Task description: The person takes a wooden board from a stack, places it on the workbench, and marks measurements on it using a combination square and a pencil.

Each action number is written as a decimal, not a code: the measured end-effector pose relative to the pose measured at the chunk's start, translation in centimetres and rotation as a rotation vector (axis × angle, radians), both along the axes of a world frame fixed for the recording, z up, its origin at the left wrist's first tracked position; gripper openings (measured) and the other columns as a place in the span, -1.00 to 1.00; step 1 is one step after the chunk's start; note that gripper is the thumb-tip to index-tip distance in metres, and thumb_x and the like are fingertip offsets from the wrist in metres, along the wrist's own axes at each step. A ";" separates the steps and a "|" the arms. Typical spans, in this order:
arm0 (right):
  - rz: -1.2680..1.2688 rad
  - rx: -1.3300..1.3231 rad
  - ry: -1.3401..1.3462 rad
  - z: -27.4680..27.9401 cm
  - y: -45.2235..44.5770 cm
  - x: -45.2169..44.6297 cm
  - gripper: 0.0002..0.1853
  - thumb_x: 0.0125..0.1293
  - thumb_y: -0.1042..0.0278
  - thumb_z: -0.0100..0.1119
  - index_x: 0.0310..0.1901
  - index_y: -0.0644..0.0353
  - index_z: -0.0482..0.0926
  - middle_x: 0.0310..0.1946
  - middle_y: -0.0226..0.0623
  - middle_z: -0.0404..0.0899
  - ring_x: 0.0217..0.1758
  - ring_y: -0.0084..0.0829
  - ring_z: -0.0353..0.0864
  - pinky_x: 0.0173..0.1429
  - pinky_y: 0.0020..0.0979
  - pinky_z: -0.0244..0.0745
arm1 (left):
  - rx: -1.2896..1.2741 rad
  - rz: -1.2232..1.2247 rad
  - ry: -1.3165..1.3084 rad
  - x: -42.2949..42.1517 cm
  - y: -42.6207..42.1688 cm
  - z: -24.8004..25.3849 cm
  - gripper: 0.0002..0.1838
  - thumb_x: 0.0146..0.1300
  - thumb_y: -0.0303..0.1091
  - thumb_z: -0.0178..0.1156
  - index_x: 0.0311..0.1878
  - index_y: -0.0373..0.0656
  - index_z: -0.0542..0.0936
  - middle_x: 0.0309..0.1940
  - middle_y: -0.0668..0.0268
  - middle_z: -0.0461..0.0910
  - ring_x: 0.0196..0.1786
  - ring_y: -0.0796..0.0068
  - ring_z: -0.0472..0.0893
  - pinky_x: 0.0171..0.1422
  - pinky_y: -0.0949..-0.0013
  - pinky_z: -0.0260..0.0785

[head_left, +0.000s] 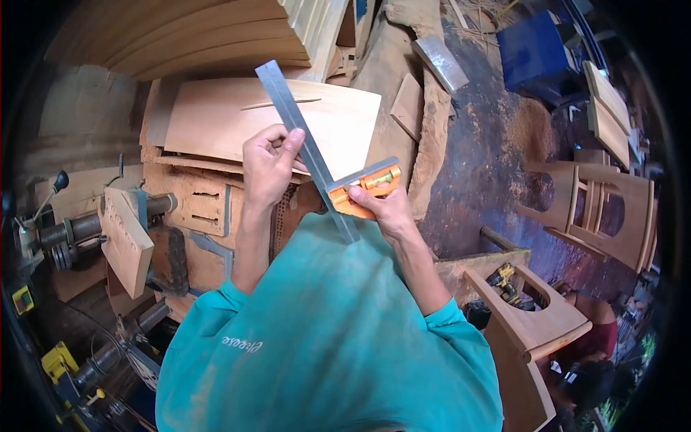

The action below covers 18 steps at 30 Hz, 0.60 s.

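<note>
A combination square (306, 137) with a long steel blade and an orange head with a level vial is held up in front of my teal shirt. My left hand (270, 162) pinches the blade between thumb and fingers near its middle. Around the orange head, my right hand (381, 205) is closed, its thumb lying on the front. Beyond the blade lies a pale wooden board (209, 119), and a thin wood strip (309, 100) rests on it. The blade's far end crosses in front of the board.
Stacked planks (216, 36) stand at the back. Machinery with a clamped wood block (126, 241) is at the left. At the right are wooden chair frames (612, 205), a blue box (533, 54), and a yellow drill (502, 277); another person (594, 324) is at lower right.
</note>
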State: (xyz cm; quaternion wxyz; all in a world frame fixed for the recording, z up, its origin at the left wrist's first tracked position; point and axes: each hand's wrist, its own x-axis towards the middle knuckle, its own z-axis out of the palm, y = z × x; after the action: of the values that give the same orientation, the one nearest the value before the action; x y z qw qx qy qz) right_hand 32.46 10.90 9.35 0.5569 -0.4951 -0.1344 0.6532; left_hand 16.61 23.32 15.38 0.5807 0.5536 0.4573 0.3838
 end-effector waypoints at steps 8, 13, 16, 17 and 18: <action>-0.264 0.092 -0.031 0.2 -2.6 -1.7 -0.76 0.12 0.43 0.41 -0.22 0.34 0.61 -0.34 -0.28 0.66 -0.32 -0.53 0.64 -0.17 -0.47 0.58 | -0.062 -0.145 0.052 1.5 -0.6 -0.2 -0.76 0.35 -0.29 0.16 -0.41 -0.22 0.50 -0.59 0.44 0.49 -0.61 0.74 0.40 -0.54 0.65 0.25; -0.395 0.168 0.033 1.6 -2.3 -1.9 -0.75 0.11 0.46 0.41 -0.20 0.33 0.59 -0.31 -0.28 0.66 -0.29 -0.54 0.64 -0.16 -0.47 0.58 | -0.087 -0.118 0.014 3.2 -2.1 0.5 -0.64 0.39 -0.10 0.10 -0.23 -0.28 0.54 -0.48 0.41 0.53 -0.46 0.69 0.46 -0.31 0.57 0.34; -0.543 0.230 0.066 3.0 -1.0 -0.8 -0.76 0.10 0.53 0.40 -0.21 0.32 0.57 -0.32 -0.30 0.64 -0.27 -0.54 0.63 -0.12 -0.47 0.58 | -0.310 -0.152 -0.120 2.2 -5.7 -0.1 -0.65 0.43 -0.14 0.02 -0.10 -0.31 0.51 -0.39 0.37 0.55 -0.36 0.66 0.50 -0.19 0.53 0.37; -0.556 0.222 -0.008 3.3 -0.7 -0.3 -0.76 0.08 0.57 0.40 -0.22 0.33 0.55 -0.35 -0.30 0.62 -0.35 -0.52 0.63 -0.24 -0.46 0.61 | -0.238 -0.274 -0.061 2.2 -6.2 -0.1 -0.67 0.44 -0.16 0.00 -0.07 -0.31 0.48 -0.36 0.35 0.56 -0.31 0.64 0.52 -0.15 0.52 0.37; -0.562 0.224 -0.010 3.8 -0.6 0.1 -0.76 0.08 0.57 0.40 -0.22 0.33 0.55 -0.35 -0.30 0.62 -0.35 -0.52 0.63 -0.24 -0.46 0.61 | -0.172 -0.386 -0.003 2.2 -6.7 0.0 -0.68 0.45 -0.19 -0.02 -0.03 -0.31 0.46 -0.34 0.33 0.56 -0.27 0.62 0.53 -0.10 0.51 0.38</action>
State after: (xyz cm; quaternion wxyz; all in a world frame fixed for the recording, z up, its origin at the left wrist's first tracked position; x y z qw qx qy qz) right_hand 32.59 10.26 13.20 0.7664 -0.4516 -0.0660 0.4520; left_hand 18.80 16.64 15.34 0.6891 0.5788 0.3729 0.2259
